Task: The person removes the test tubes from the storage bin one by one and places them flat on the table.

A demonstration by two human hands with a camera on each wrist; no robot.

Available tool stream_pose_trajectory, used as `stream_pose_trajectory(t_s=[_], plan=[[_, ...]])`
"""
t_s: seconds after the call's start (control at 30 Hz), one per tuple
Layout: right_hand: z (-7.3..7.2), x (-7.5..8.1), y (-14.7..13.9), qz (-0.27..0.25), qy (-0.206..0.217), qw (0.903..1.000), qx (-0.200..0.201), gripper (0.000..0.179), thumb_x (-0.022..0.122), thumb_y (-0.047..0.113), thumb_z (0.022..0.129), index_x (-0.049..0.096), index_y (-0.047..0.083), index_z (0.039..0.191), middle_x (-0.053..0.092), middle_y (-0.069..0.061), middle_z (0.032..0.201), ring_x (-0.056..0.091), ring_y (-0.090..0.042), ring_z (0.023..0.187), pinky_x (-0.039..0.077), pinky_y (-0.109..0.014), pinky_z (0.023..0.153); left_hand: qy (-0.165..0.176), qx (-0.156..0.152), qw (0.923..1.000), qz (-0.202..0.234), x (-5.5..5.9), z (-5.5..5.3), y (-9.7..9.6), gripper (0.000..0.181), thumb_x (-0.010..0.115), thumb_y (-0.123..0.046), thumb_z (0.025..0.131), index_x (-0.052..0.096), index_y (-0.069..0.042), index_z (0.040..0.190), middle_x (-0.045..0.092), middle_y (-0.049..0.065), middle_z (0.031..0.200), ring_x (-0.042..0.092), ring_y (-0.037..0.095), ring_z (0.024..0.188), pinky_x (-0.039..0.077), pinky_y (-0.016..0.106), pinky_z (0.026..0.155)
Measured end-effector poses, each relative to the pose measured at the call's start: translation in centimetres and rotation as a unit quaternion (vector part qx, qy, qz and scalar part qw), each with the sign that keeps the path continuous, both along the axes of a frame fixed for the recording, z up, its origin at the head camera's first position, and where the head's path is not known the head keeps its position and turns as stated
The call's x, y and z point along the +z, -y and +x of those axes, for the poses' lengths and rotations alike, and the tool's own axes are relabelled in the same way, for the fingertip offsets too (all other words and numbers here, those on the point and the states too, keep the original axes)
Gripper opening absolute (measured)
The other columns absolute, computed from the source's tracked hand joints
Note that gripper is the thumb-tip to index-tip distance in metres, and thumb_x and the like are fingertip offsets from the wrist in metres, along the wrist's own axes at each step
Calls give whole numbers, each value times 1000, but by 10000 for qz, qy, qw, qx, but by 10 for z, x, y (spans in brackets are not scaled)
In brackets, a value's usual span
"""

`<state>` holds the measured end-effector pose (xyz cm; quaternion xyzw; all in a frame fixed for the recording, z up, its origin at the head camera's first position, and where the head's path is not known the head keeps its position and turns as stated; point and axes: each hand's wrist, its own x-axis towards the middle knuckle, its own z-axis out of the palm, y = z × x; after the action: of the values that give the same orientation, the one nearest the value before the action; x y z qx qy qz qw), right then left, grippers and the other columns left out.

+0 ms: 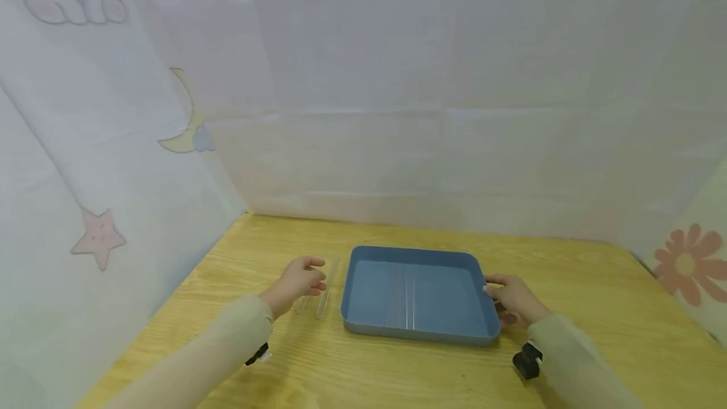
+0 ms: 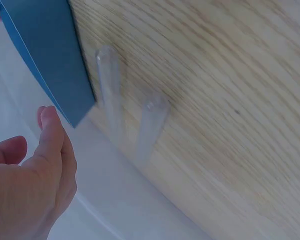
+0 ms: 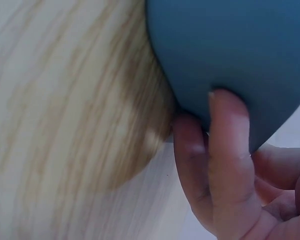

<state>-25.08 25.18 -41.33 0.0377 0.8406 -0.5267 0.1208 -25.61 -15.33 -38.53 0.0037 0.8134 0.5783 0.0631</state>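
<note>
A shallow blue tray [image 1: 417, 334] sits on the wooden table, with clear test tubes [image 1: 409, 300] lying across its middle; their exact number is hard to make out. Just left of the tray, two more clear tubes with rounded ends [image 2: 109, 75] lie on the wood, side by side. My left hand [image 1: 298, 284] hovers over these tubes, fingers loosely bent and holding nothing. At the tray's right side, my right hand [image 1: 514, 298] grips the wall. Close up, its fingertips [image 3: 230, 120] press the tray's outer face, and the thumb's tip is hidden.
Pale cloth with printed figures, among them a star [image 1: 99, 238] and a flower [image 1: 687, 264], hangs behind and beside the wooden table [image 1: 420, 371]. A small black device [image 1: 528, 360] is on the right wrist, and another [image 1: 258, 353] shows at the left.
</note>
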Motion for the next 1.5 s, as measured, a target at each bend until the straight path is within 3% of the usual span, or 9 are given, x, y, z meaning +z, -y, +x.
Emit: stream_pose_trajectory(t_s=[0.17, 0.4, 0.57, 0.97, 1.23, 1.5], plan=[[-3, 3, 3, 7, 34, 10000, -3, 49, 41, 8, 104, 26, -14, 145, 62, -14, 88, 60, -21, 64, 52, -34, 50, 41, -91, 9998, 176, 3, 3, -9, 41, 52, 3, 90, 47, 15, 129, 60, 28, 104, 67, 28, 79, 57, 37, 72], [-2, 3, 2, -79, 52, 9999, 89, 50, 41, 8, 104, 24, -15, 146, 64, -14, 88, 60, -20, 64, 51, -33, 50, 238, -236, 9986, 414, 1, 8, -22, 39, 53, 2, 92, 49, 13, 129, 60, 26, 107, 67, 25, 80, 56, 42, 79], [1, 2, 1, -68, 58, 9999, 78, 50, 41, 7, 104, 24, -15, 145, 64, -14, 89, 60, -20, 65, 51, -33, 49, 335, -455, 9970, 532, -1, 9, -33, 38, 52, 3, 92, 47, 16, 128, 60, 28, 105, 66, 21, 76, 57, 37, 74], [-1, 0, 2, 98, 116, 9999, -39, 50, 42, 8, 104, 26, -14, 146, 61, -12, 82, 59, -19, 62, 51, -32, 49, 567, -1055, 9922, 337, -5, 8, -50, 42, 51, 1, 93, 44, 16, 131, 60, 29, 109, 68, 24, 82, 57, 36, 76], [0, 0, 2, 170, 123, 9998, -10, 49, 41, 8, 104, 26, -14, 145, 60, -12, 81, 58, -19, 61, 51, -32, 48, 642, -1053, 9923, 111, -9, 3, -59, 39, 53, 3, 90, 47, 16, 126, 60, 26, 104, 67, 26, 78, 57, 37, 72], [0, 0, 3, 150, 93, 9998, 14, 49, 41, 8, 104, 26, -14, 146, 61, -12, 79, 57, -19, 59, 50, -32, 48, 947, -1220, 9878, -201, 0, 4, -72, 42, 55, 3, 88, 47, 16, 127, 61, 25, 109, 68, 36, 84, 57, 40, 74]])
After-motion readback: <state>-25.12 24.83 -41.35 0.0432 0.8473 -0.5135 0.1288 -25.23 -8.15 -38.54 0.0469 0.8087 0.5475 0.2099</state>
